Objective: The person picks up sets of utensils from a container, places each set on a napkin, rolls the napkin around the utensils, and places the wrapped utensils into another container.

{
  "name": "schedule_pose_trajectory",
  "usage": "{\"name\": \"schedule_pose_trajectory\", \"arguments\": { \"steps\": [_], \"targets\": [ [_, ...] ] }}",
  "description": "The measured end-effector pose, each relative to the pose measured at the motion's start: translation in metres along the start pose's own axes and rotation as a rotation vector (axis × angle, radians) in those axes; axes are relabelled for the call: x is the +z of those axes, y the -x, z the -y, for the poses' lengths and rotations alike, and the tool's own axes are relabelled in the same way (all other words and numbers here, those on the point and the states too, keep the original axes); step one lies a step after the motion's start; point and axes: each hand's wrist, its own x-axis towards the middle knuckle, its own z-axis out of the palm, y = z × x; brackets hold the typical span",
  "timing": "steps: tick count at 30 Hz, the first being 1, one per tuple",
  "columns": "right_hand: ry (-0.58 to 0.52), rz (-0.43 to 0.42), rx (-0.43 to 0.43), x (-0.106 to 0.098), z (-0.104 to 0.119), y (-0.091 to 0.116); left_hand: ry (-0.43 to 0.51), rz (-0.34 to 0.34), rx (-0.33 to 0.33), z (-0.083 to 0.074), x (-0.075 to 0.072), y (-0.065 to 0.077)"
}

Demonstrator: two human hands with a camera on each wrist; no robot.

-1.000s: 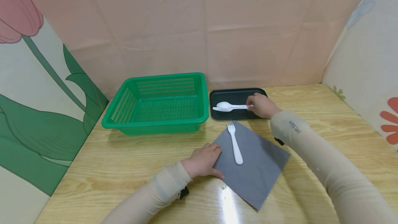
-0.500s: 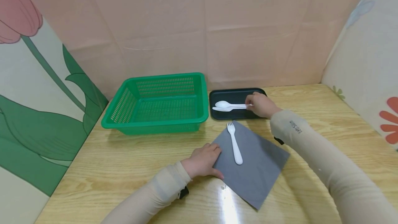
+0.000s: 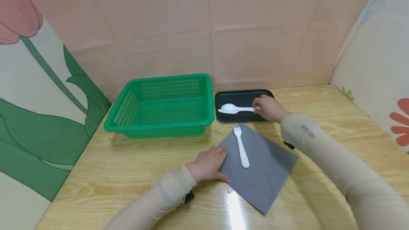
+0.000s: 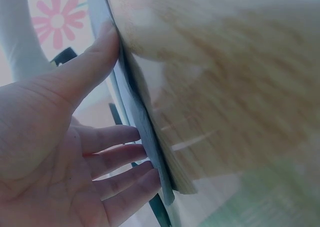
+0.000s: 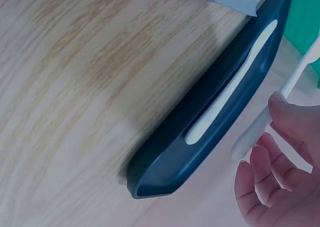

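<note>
My right hand (image 3: pixel 270 108) pinches the handle of a white plastic spoon (image 3: pixel 228 107) over the black tray (image 3: pixel 244 96). In the right wrist view the spoon handle (image 5: pixel 254 134) stands apart from a white knife (image 5: pixel 215 113), which lies in the tray. My left hand (image 3: pixel 209 164) rests at the left edge of a grey napkin (image 3: pixel 268 173). Its fingers are extended along the napkin edge, as the left wrist view also shows. On the napkin's upper left part lies a white plastic fork (image 3: pixel 242 149), tines pointing away from me.
A green slatted basket (image 3: pixel 159 127) stands left of the tray, close beside it. Behind both hangs a pink sheet (image 3: pixel 159 27). Flower-printed panels (image 3: pixel 380 63) border the wooden table (image 3: pixel 127 176) on both sides.
The spoon and my right hand have shifted very slightly left over the tray. My left hand, the napkin and the fork stay where they were.
</note>
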Motion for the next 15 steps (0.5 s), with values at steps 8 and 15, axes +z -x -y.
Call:
{"name": "schedule_pose_trajectory", "arguments": {
  "steps": [8, 15],
  "targets": [
    [0.009, -0.001, -0.01, -0.0059, 0.0018, 0.0027, -0.008, 0.003, 0.0, -0.0002, -0.001, 0.0006],
    [0.011, -0.003, -0.01, -0.0069, 0.0035, 0.0048, 0.002, 0.007, 0.0, -0.0005, -0.0013, 0.0011]
  ]
}}
